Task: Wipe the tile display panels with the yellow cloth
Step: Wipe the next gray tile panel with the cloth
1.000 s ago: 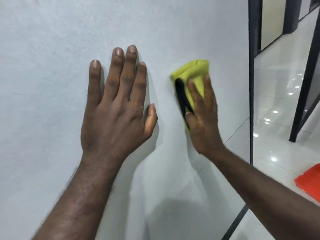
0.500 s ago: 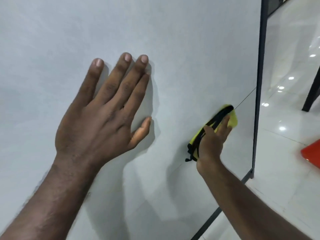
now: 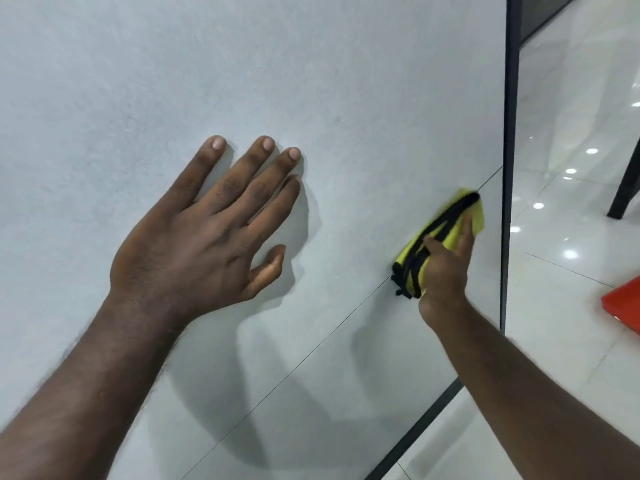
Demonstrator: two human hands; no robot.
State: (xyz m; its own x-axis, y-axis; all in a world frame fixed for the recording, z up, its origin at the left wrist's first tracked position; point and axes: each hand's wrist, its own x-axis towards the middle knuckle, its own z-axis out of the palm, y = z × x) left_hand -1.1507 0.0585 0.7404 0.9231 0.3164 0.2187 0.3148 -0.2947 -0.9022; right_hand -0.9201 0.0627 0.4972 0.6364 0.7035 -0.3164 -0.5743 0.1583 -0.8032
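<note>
1. Yellow cloth [image 3: 477, 216] with a black edge lies against the pale grey tile panel [image 3: 311, 81], close to the panel's right side.
2. The right hand [image 3: 445, 268] holds the cloth and presses it onto the panel. Its thumb lies over the black edge, and its fingers lie along the yellow part.
3. The cloth sits right on a thin line [image 3: 329, 336] that runs slanting across the panel.
4. The left hand [image 3: 197, 237] rests flat on the middle of the panel. It is wide, with fingers spread, and it holds nothing. It is well apart from the cloth.
5. A black frame [image 3: 510, 168] runs down the panel's right side, just beside the cloth.
6. Past the panel's right side is a shiny white floor [image 3: 571, 306] with bright spots of light on it.
7. A red thing [image 3: 623, 303] lies on that floor, cut off by the picture's edge.
</note>
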